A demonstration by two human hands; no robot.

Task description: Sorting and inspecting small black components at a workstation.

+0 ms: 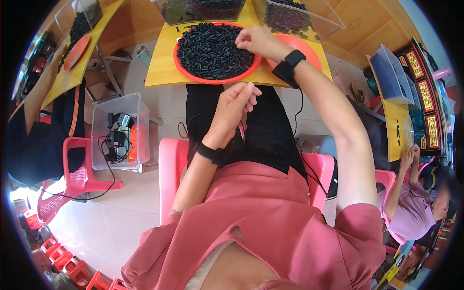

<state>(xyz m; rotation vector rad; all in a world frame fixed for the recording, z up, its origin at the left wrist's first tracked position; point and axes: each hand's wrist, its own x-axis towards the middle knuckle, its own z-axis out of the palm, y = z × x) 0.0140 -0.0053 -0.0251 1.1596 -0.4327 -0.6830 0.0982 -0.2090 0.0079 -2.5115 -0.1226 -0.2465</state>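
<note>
A round red tray (191, 72) heaped with several small black plastic pieces (208, 48) sits on the yellow table (159, 67) in front of me. My right hand (258, 42) reaches over the tray's right rim, its fingers curled and pinching at the black pieces. Closer to my body, my left hand (233, 104) hovers above my lap with fingers loosely closed; what it holds is too small to tell. Both wrists carry black bands.
Two clear bins of black parts (203, 9) (299, 19) stand behind the tray, beside a second red tray (309, 53). A clear box with cables (121, 130) sits on a pink stool at left. Other people work at left (43, 121) and right (415, 203).
</note>
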